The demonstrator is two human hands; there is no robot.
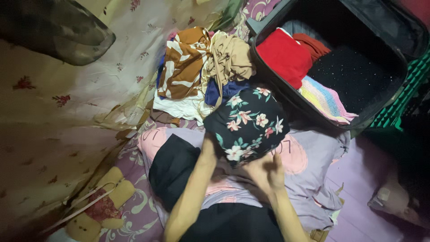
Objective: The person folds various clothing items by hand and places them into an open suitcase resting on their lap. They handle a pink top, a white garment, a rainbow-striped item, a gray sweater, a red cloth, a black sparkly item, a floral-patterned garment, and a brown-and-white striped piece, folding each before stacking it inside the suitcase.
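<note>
Head view, looking down at lap and bedding. Both hands on a dark floral garment, folded into a rounded bundle, resting on lilac cloth just short of an open suitcase. Left hand mostly tucked under the bundle's near-left edge, fingers hidden, so grip cannot be told for sure, though wrist pressed against the fabric. Right hand at the near-right corner, fingers curled, pinching the hem. Already packed in the case: red folded piece, rust-red piece, striped pastel knit, black speckled fabric. Waiting outside, heaped beside the case: brown-and-white patterned top, tan garment, navy item, white item beneath. Judging by this: packing roughly mid-way, several pieces stowed, floral bundle folded but not placed, a pile of four or more left. Stuffed toy lying apart at lower left.
</note>
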